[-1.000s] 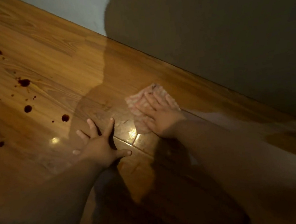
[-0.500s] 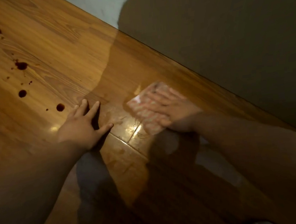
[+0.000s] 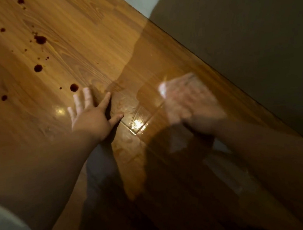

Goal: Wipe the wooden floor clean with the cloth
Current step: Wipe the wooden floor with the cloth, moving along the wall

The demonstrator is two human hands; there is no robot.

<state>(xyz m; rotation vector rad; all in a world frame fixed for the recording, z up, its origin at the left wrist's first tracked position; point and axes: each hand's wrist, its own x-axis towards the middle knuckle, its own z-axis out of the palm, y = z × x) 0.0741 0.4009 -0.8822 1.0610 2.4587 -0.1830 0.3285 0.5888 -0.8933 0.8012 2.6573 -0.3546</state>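
The left hand [image 3: 91,119] lies flat on the wooden floor [image 3: 86,37], fingers spread wide and holding nothing; its fingertips are just beside the nearest of the dark red drops [image 3: 38,68] scattered up and to the left. The right hand [image 3: 202,109] presses on the pale cloth [image 3: 165,92], blurred, fingers seemingly stretched flat over it; the cloth lies on a glossy patch of floor near the wall [image 3: 241,30].
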